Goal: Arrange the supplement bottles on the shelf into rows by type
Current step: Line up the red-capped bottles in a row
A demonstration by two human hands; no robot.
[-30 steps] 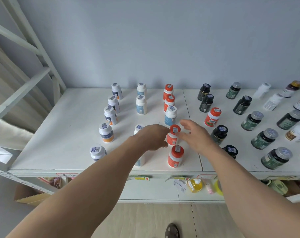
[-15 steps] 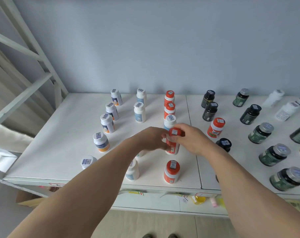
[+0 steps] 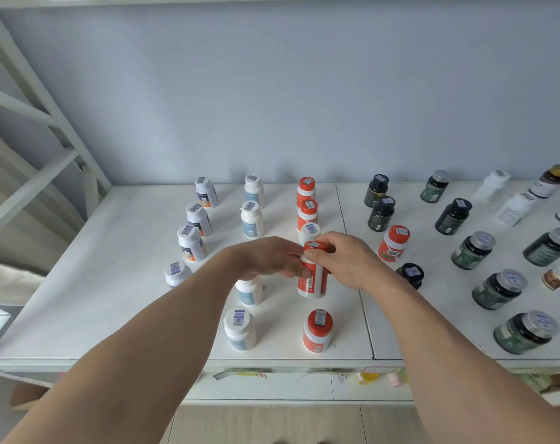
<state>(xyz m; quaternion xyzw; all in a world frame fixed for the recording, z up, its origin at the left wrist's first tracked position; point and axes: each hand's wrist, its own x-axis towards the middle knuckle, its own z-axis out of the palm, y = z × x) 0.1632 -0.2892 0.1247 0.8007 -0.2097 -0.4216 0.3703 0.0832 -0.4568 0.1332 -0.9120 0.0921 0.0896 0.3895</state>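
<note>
Item held: orange-capped bottle [image 3: 313,277], white body with orange label, barcode sticker on cap; upright, raised just above the shelf [image 3: 89,283], in the middle row, between a white-capped bottle [image 3: 310,231] behind and another orange bottle [image 3: 317,331] near the front edge.
Left hand [image 3: 269,259]: fingers curled round the bottle's left side at label height; gripping.
Right hand [image 3: 342,261]: thumb and fingers pinching the orange cap and shoulder from the right; gripping the same bottle.
Middle row, rear: two orange-capped bottles [image 3: 305,191] one behind the other, matching type.
Left rows: white bottles with dark and orange labels [image 3: 198,219] in a line toward the wall; white bottles with pale blue labels [image 3: 252,218] in the next line, two more [image 3: 240,328] near the front, one partly hidden under the left forearm.
Right side of shelf: stray orange-capped bottle [image 3: 394,243] among black-capped dark bottles [image 3: 381,213]; green bottles with silver lids [image 3: 472,249] further right, unsorted.
Change against half a second ago: same two-handed hold on the same bottle, still at the same spot in the middle row; right thumb now more over the cap; a second ago both hands only reaching, bottle standing untouched on the shelf; camera raised slightly, more wall in view.
</note>
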